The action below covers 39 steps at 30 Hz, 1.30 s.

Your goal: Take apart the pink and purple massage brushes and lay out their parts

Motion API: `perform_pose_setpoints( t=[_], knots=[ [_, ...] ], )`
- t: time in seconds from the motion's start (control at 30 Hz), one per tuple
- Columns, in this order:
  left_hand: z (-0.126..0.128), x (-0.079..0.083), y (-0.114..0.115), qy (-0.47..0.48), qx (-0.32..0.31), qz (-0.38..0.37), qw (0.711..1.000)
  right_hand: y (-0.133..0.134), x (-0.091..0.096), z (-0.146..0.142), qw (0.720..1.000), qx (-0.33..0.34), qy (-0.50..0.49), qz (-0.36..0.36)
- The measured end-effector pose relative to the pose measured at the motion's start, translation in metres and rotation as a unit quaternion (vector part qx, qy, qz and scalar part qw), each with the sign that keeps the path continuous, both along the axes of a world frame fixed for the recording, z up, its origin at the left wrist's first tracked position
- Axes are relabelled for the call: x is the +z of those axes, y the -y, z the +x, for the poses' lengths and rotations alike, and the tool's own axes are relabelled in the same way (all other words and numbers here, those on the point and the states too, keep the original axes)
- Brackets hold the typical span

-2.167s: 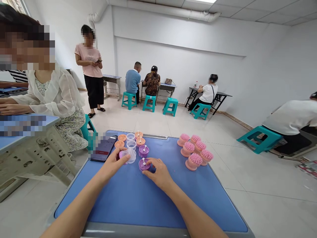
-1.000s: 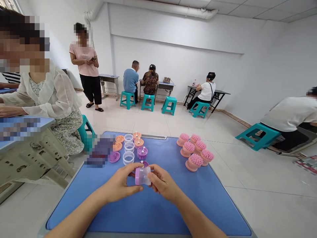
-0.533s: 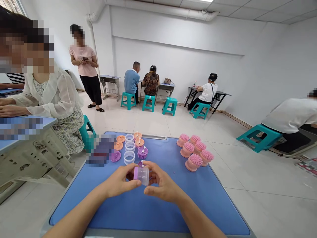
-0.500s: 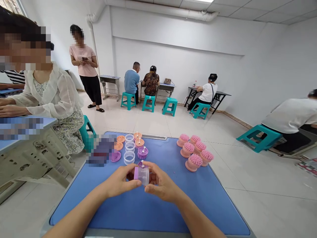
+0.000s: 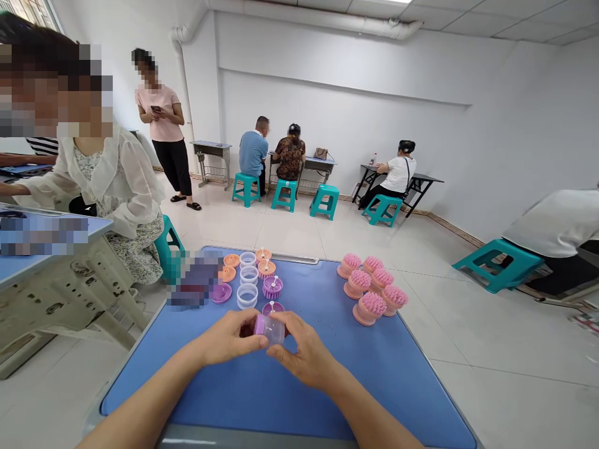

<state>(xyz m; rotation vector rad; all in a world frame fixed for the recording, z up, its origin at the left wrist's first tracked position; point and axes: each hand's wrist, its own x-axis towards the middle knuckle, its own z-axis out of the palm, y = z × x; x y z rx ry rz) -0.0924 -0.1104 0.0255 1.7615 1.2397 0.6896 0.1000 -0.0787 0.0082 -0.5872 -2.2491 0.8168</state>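
Between my two hands, over the near half of the blue desk (image 5: 243, 399), a clear plastic cylinder with a purple cap (image 5: 271, 330) lies on its side in the air. My left hand (image 5: 234, 337) grips the purple end with thumb and fingers. Fingers and thumb of my right hand (image 5: 299, 349) close around the clear end. Just beyond them sits a purple bristled brush head with a white stem (image 5: 272, 308), partly hidden by my hands. Another purple brush head (image 5: 272, 287) and orange ones (image 5: 266, 268) line up behind it.
Left of the brush heads stand clear plastic rings (image 5: 247, 296), with orange discs (image 5: 227, 274) and a purple disc (image 5: 221, 293) beside them. Several pink bristled brushes (image 5: 369, 308) stand at the desk's right. A person in white (image 5: 135, 181) sits close on the left.
The view has shifted slightly, moving the scene a little to the right. Both hands keep hold of the capped cylinder, which is tilted slightly differently. The person at left has leaned closer.
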Motion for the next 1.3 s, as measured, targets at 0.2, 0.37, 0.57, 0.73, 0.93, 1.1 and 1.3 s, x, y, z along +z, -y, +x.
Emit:
perform_pose_setpoints(
  t=[0.2, 0.37, 0.57, 0.73, 0.93, 1.1, 1.3],
  knots=[
    [0.0, 0.004, 0.001, -0.031, 0.007, -0.006, 0.999, 0.001, 0.001, -0.002, 0.998, -0.02, -0.006, 0.066],
    [-0.004, 0.005, 0.002, 0.015, 0.008, -0.063, 0.998, 0.004, -0.001, -0.001, 0.995, -0.017, 0.008, 0.096],
    [-0.009, 0.006, 0.002, 0.111, -0.002, -0.108, 0.988, 0.007, 0.0, -0.002, 0.99, -0.032, 0.004, 0.136],
    [-0.012, 0.01, 0.004, 0.157, 0.003, -0.101, 0.982, 0.006, 0.001, -0.003, 0.984, -0.061, -0.019, 0.164],
    [-0.011, 0.011, 0.003, 0.162, -0.009, -0.117, 0.98, 0.008, 0.0, -0.006, 0.983, -0.076, -0.015, 0.169],
    [-0.011, 0.011, 0.004, 0.17, -0.013, -0.117, 0.978, 0.01, 0.001, -0.006, 0.981, -0.103, -0.004, 0.164],
    [-0.014, 0.011, 0.005, 0.17, -0.018, -0.116, 0.978, 0.009, -0.001, -0.006, 0.978, -0.118, -0.004, 0.17]
  ],
)
